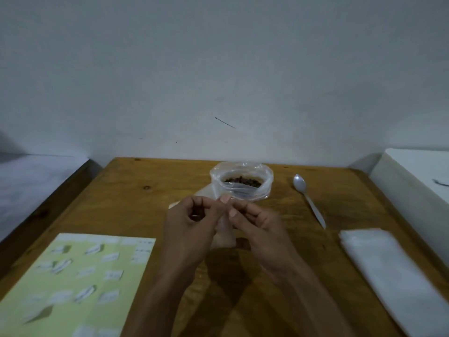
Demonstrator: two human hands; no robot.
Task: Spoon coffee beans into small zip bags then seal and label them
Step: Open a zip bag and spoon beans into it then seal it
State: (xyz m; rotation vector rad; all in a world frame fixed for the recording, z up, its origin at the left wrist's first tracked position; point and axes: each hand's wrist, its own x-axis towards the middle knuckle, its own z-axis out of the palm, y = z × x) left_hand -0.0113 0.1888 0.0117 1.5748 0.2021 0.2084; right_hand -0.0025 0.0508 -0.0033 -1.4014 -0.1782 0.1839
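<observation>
both hands are meeting over the middle of the wooden table (136,190), the left hand (194,224) and right hand (260,227) each pinching the top edge of a small clear zip bag (224,235) between thumb and fingertips, other fingers curling loosely. the bag is hanging down between them, blurred. just behind it, a rolled-down plastic bag of coffee beans (243,182) is sitting. a spoon (307,198) is lying to its right, a stack of empty bags (388,271) nearer right, a label sheet (80,276) at left.
</observation>
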